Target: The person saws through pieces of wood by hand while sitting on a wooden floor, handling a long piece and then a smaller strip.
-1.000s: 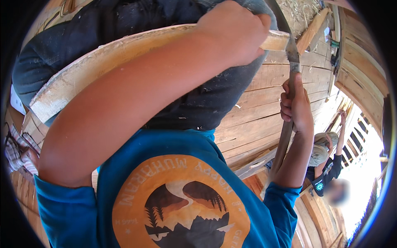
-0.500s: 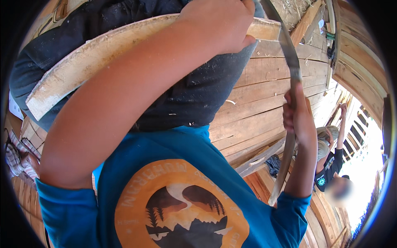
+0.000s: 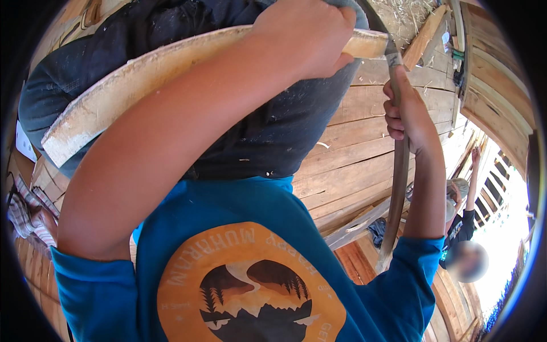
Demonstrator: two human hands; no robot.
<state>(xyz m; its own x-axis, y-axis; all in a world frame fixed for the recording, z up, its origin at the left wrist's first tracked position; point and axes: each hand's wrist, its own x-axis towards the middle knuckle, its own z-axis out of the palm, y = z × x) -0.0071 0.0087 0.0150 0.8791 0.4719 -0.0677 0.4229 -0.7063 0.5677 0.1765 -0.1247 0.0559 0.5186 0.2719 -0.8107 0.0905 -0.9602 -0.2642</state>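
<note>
A pale, slightly curved strip of wood or bamboo (image 3: 148,71) lies across my lap, over dark trousers (image 3: 250,131). My left hand (image 3: 307,43) is closed round the strip near its right end, with the thumb along the lower edge. In my right hand (image 3: 407,111) is a long-handled knife (image 3: 398,182), gripped just below the metal collar. Its brown handle runs down beside my right forearm. Its dark curved blade reaches up past the right end of the strip, close to or touching it. The blade's tip is out of view.
Wooden floorboards (image 3: 342,154) spread to my right, with shavings (image 3: 407,17) at the top. A loose wood piece (image 3: 424,37) lies there. Another person (image 3: 464,225) is at the far right by a slatted wall. Plaid cloth (image 3: 23,211) of someone else shows at the left edge.
My right hand has moved upward in the picture, carrying the knife, so its collar is now beside the strip's right end. My left hand keeps its hold, with the strip nearly still.
</note>
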